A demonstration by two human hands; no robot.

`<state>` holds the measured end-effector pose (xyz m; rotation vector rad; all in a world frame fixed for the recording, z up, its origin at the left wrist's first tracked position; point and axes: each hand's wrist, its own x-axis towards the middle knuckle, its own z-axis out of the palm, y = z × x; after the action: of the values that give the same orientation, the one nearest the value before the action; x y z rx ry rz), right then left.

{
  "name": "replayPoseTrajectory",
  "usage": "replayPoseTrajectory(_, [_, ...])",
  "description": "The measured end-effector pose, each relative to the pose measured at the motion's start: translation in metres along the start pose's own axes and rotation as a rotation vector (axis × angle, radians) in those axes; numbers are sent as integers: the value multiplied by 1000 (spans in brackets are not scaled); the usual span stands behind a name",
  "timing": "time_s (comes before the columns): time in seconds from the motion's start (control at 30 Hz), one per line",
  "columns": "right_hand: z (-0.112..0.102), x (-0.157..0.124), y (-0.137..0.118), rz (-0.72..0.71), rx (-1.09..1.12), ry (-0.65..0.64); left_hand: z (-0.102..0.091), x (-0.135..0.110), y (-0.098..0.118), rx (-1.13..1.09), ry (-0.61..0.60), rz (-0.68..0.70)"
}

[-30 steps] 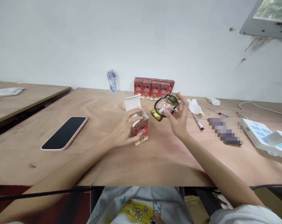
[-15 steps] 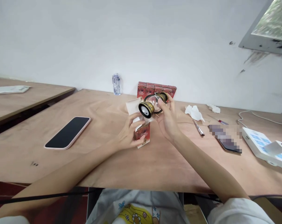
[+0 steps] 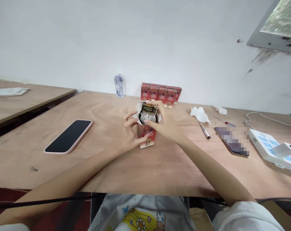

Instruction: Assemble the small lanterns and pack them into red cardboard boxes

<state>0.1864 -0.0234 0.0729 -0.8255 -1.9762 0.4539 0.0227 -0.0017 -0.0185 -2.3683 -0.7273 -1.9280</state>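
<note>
In front of me a red printed cardboard box [image 3: 146, 136] stands on the wooden table, its white top flaps open. My left hand [image 3: 130, 131] grips the box by its left side, thumb across the front. A small lantern [image 3: 148, 114] with a clear globe and black-and-gold trim sits upright, its lower part hidden inside the box. My right hand [image 3: 166, 125] has its fingers around the lantern's upper part, above the box opening.
Several matching red boxes [image 3: 162, 94] stand in rows by the wall, with a water bottle [image 3: 119, 85] to their left. A phone [image 3: 68, 137] lies at left. At right are crumpled tissue [image 3: 200, 114], a pen-like tool [image 3: 204, 130], another phone [image 3: 232, 141] and a power strip [image 3: 272, 149].
My right hand has turned the lantern from tilted to upright and lowered it partly into the box. My left hand still holds the box, which now stands straighter.
</note>
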Motion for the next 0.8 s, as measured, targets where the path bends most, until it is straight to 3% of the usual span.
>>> replayPoseTrajectory(0.3, [-10, 6, 0, -40, -103, -161, -3, 0, 3, 43, -69, 77])
replayPoseTrajectory(0.43, [-21, 7, 0, -115, -297, -308, -7, 3, 9, 134, -147, 126])
replayPoseTrajectory(0.6, [-25, 6, 4, -253, -539, -357, -8, 6, 11, 198, -224, 196])
replayPoseTrajectory(0.7, [-28, 8, 3, -253, -462, -419, -10, 8, 10, 153, -259, 209])
replayPoseTrajectory(0.8, [-36, 11, 6, -161, -217, -412, -12, 10, 7, 106, -262, 184])
